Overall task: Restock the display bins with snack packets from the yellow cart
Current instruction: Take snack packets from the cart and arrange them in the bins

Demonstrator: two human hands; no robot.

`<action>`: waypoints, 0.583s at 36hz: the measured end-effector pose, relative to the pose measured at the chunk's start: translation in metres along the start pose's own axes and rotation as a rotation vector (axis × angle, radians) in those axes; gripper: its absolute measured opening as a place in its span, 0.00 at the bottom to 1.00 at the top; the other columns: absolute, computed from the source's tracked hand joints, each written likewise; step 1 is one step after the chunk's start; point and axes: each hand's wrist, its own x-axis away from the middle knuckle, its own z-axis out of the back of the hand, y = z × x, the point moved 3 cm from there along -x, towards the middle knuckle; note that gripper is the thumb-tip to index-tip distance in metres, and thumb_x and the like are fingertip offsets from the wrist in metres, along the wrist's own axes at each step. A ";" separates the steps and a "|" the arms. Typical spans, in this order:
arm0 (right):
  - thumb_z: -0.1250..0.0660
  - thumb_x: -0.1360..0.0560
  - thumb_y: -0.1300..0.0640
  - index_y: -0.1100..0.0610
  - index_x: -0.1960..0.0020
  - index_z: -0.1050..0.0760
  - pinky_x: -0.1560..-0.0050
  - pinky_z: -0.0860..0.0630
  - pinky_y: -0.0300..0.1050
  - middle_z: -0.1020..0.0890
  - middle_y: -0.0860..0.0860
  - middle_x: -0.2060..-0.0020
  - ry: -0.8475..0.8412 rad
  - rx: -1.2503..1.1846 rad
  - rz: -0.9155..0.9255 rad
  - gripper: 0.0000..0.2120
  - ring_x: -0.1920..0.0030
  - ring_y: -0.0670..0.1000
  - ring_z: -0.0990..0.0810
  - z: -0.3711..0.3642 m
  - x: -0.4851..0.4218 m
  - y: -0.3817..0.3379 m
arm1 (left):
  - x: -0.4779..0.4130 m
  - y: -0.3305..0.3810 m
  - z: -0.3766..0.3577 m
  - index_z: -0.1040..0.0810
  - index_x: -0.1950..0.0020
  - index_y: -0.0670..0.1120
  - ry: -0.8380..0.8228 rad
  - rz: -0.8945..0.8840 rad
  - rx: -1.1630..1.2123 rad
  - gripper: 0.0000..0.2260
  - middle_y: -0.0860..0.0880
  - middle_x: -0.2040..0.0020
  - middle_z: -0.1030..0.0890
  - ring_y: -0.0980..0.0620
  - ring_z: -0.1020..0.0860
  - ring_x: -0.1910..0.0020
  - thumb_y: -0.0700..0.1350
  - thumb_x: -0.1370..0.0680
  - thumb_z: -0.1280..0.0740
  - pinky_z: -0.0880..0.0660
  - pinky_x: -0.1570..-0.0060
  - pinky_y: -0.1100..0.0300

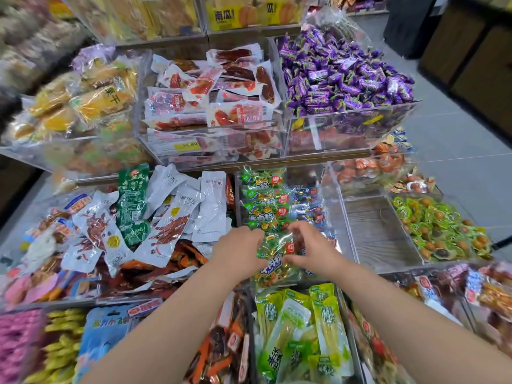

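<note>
A clear plastic display bin (331, 189) in the middle row holds a stacked row of green snack packets (263, 200) with red round labels. At its near end lies one more green packet (274, 261) with blue lettering. My left hand (238, 250) grips its left side and my right hand (313, 248) grips its right side, fingers curled over the wrapper. Both forearms reach in from the bottom of the view. The yellow cart is not in view.
An empty clear bin (379, 228) with a wood-grain floor sits just right of my hands. White and green pouches (155, 212) fill the bin to the left. Light green packets (299, 333) lie below. Purple candies (343, 70) and red sausage packs (216, 92) fill the upper tier.
</note>
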 end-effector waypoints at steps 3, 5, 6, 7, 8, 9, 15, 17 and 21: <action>0.20 0.39 0.47 0.50 0.32 0.42 0.51 0.33 0.32 0.31 0.41 0.43 -0.067 -0.125 -0.078 0.44 0.45 0.41 0.27 -0.008 0.004 0.009 | -0.007 0.008 -0.009 0.30 0.39 0.51 -0.121 0.001 -0.185 0.29 0.47 0.42 0.29 0.45 0.29 0.42 0.66 0.32 0.31 0.30 0.49 0.51; 0.19 0.42 0.47 0.46 0.29 0.49 0.51 0.34 0.25 0.32 0.37 0.43 -0.132 -0.166 -0.079 0.52 0.47 0.33 0.28 -0.013 0.008 0.012 | -0.009 0.011 -0.015 0.34 0.32 0.50 -0.180 0.021 -0.268 0.35 0.45 0.37 0.32 0.42 0.31 0.38 0.67 0.33 0.30 0.30 0.43 0.47; 0.19 0.42 0.47 0.42 0.29 0.51 0.49 0.34 0.25 0.33 0.37 0.42 -0.146 -0.146 -0.071 0.54 0.46 0.33 0.29 -0.015 0.009 0.012 | -0.011 0.012 -0.018 0.34 0.32 0.50 -0.194 0.032 -0.293 0.36 0.44 0.36 0.32 0.41 0.32 0.37 0.67 0.32 0.30 0.31 0.42 0.46; 0.19 0.42 0.47 0.40 0.28 0.52 0.46 0.34 0.29 0.34 0.39 0.40 -0.145 -0.112 -0.063 0.54 0.44 0.36 0.30 -0.017 0.010 0.012 | -0.012 0.012 -0.019 0.34 0.31 0.50 -0.202 0.041 -0.305 0.35 0.43 0.36 0.32 0.41 0.32 0.37 0.66 0.32 0.30 0.30 0.41 0.46; 0.19 0.41 0.47 0.40 0.28 0.52 0.43 0.34 0.34 0.35 0.41 0.38 -0.127 -0.082 -0.054 0.54 0.41 0.40 0.31 -0.019 0.010 0.012 | -0.014 0.013 -0.019 0.34 0.31 0.50 -0.204 0.039 -0.314 0.34 0.43 0.36 0.31 0.41 0.31 0.37 0.65 0.31 0.30 0.30 0.42 0.46; 0.20 0.40 0.48 0.42 0.27 0.51 0.40 0.35 0.37 0.35 0.43 0.35 -0.098 -0.059 -0.039 0.54 0.38 0.43 0.32 -0.020 0.010 0.012 | -0.017 0.014 -0.019 0.33 0.32 0.49 -0.202 0.029 -0.323 0.32 0.43 0.37 0.29 0.41 0.31 0.37 0.64 0.30 0.30 0.30 0.42 0.47; 0.23 0.33 0.53 0.51 0.27 0.46 0.40 0.30 0.49 0.34 0.55 0.34 0.084 0.091 0.007 0.43 0.37 0.55 0.31 -0.027 -0.001 0.007 | -0.027 0.013 -0.015 0.31 0.37 0.46 -0.069 -0.067 -0.323 0.23 0.45 0.41 0.27 0.44 0.30 0.41 0.53 0.26 0.29 0.32 0.45 0.51; 0.23 0.34 0.52 0.52 0.28 0.44 0.44 0.29 0.48 0.33 0.56 0.36 0.110 0.159 0.021 0.42 0.39 0.56 0.30 -0.032 0.000 0.007 | -0.025 0.009 -0.017 0.33 0.36 0.46 -0.060 -0.087 -0.325 0.25 0.45 0.41 0.28 0.44 0.30 0.42 0.53 0.27 0.28 0.32 0.47 0.52; 0.25 0.34 0.50 0.51 0.26 0.45 0.57 0.32 0.43 0.34 0.56 0.40 0.035 0.306 0.085 0.43 0.45 0.57 0.27 -0.039 0.007 0.006 | -0.010 0.001 -0.037 0.41 0.34 0.45 -0.125 -0.109 -0.486 0.28 0.44 0.39 0.34 0.44 0.34 0.41 0.47 0.27 0.30 0.37 0.42 0.52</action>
